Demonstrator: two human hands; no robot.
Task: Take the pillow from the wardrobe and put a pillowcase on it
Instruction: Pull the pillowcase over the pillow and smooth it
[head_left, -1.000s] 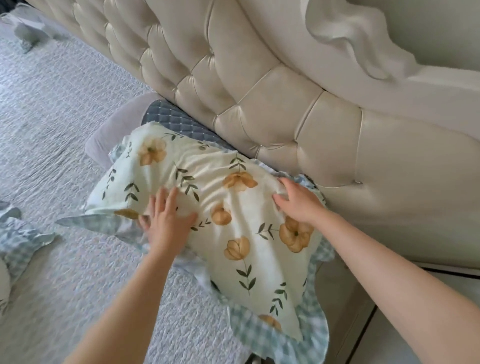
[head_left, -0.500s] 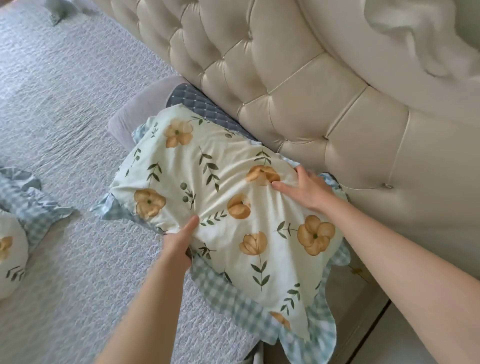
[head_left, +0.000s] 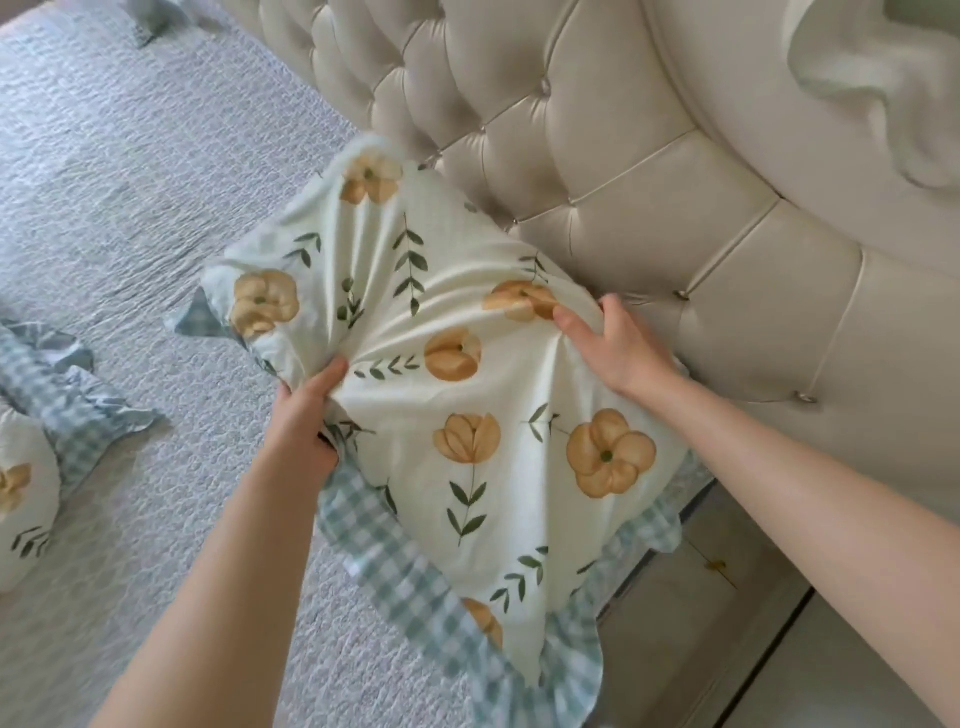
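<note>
Pillow (head_left: 467, 395), already in its floral pillowcase (head_left: 519, 519), sits at the head of the bed (head_left: 130, 208) against the headboard (head_left: 597, 156), far end raised. Left hand (head_left: 306, 421) closed on the left edge, fabric bunched under the thumb. Right hand (head_left: 618, 348) pinches a fold near the top right. Judgement: final settling; pull both sides evenly, smooth creases, keep the checked frill (head_left: 395, 571) flat

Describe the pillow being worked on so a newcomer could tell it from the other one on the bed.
Start at the tufted cream headboard. Against its base, near the bed's right edge, lies the pillow, floral with a checked frill, gripped by the left hand and right hand. The other pillow has the same print but lies untouched at the far left.
</note>
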